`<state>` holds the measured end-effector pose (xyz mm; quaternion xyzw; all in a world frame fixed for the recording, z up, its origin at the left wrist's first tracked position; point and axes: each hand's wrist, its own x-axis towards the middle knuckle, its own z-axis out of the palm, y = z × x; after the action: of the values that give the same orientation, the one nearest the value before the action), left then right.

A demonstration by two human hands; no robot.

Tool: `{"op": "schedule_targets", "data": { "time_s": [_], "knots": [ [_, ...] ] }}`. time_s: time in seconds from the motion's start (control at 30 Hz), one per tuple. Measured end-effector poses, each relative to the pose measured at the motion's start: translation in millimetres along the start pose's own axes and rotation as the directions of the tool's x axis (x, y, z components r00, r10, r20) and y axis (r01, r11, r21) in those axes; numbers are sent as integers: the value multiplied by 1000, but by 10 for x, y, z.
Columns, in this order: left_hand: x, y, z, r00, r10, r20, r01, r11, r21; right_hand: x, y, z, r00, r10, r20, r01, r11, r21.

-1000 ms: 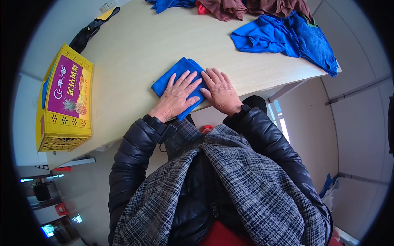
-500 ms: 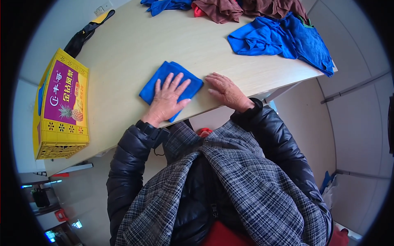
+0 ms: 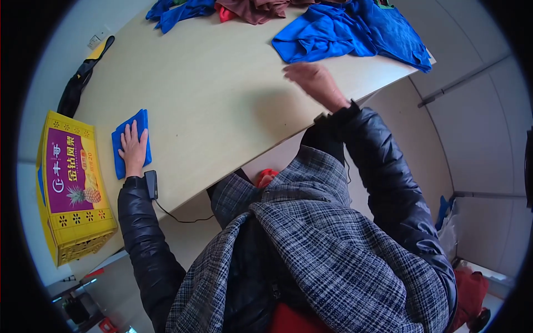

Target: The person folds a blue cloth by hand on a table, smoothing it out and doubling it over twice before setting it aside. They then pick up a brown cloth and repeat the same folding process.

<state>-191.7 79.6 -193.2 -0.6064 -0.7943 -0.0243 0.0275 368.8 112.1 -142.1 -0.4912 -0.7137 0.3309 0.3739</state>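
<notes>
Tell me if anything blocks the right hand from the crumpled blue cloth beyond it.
Nothing visible stands between the right hand and the crumpled blue cloth just beyond it. The left hand rests flat on the folded blue cloth, off to the left.

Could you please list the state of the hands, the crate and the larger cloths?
Left hand: open, flat on the blue cloth
Blue cloth: folded, lying on the table beside the yellow crate
Right hand: above the table, nothing visible in it
Yellow crate: standing on the table
Larger blue fabric: rumpled, unfolded
Brown fabric: rumpled, partly out of frame
</notes>
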Motion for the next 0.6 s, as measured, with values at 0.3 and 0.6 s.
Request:
{"op": "schedule_targets", "data": {
  "time_s": [0.3,0.6],
  "knots": [
    [21,110,-10,1000,-2,-31,3,999,42,1085,1076,-1049,898,-424,-120,79,423,-903],
    [-49,174,-61,999,-53,12,52,997,64,1335,861,-1141,942,-237,-240,-72,555,-829]
  ]
}}
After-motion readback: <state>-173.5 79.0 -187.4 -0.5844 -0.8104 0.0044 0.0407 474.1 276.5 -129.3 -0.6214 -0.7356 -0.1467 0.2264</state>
